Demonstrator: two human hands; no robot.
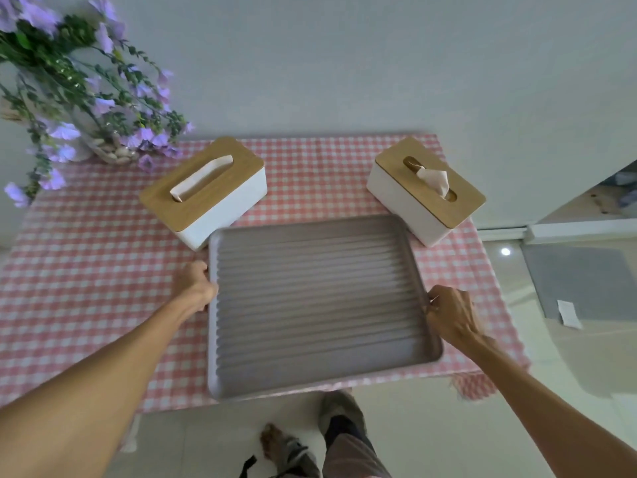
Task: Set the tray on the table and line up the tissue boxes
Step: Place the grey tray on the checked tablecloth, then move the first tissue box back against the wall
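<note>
The left hand is being closed around the left rim of a grey rectangular ribbed tray, fingers curled over the edge, while the right hand is being clamped on the right rim in the same manner, its fingertips being pressed against the raised lip. The tray is being held level between both hands over the near part of a table covered by a pink-and-white checked cloth, its near edge being carried slightly past the table's front edge; whether it is already being rested on the cloth cannot be told. Just beyond the tray's far left corner, a white tissue box with a wooden lid is being shown lying at an angle, a tissue being folded flat along its slot. Beyond the far right corner, a second white tissue box with a wooden lid is being shown turned the other way, a tissue being pushed up from its opening. At the far left corner of the table, a bunch of purple flowers with green stems is being displayed.
</note>
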